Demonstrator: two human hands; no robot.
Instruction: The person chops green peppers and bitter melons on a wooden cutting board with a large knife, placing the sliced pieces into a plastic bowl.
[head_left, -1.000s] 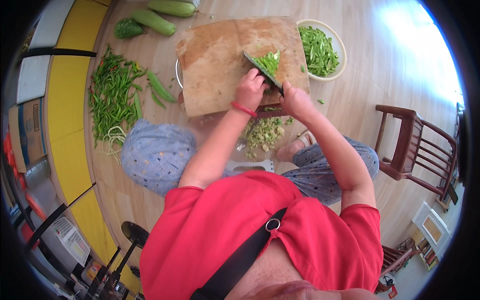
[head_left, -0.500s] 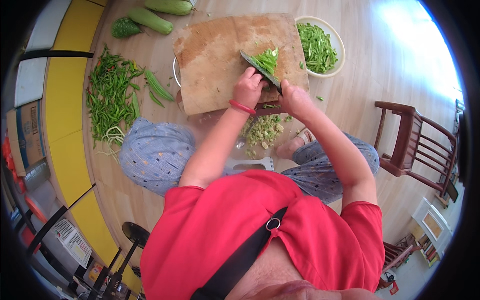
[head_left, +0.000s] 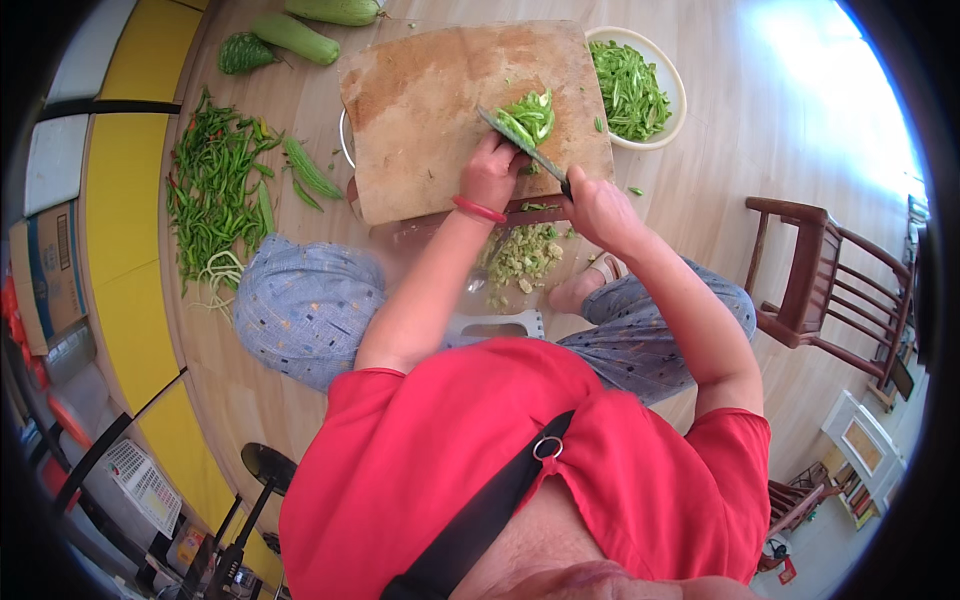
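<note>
My right hand (head_left: 602, 210) grips the handle of a dark-bladed kitchen knife (head_left: 522, 141), its blade slanting up and left across the cutting board (head_left: 410, 110). My left hand (head_left: 489, 172), with a red band at the wrist, is closed on the near side of the blade, fingertips curled against it. A green vegetable piece, seemingly bitter melon, is under those fingers, mostly hidden by hand and blade. Beyond the blade lies a small heap of green slices (head_left: 532, 112). To the right, a white bowl (head_left: 680, 98) holds many similar slices (head_left: 630, 92).
Green and red chili peppers (head_left: 215, 190) are spread on the floor at left, beside a bitter melon (head_left: 312, 168). Pale green gourds (head_left: 295, 38) lie at the far left. Seedy scraps (head_left: 525, 255) are below the board's near edge. A wooden chair (head_left: 815, 275) stands at right.
The slices beyond the blade have shifted and spread into a rounder heap. The knife has tilted slightly, and its handle and my right hand sit a little lower and farther right.
</note>
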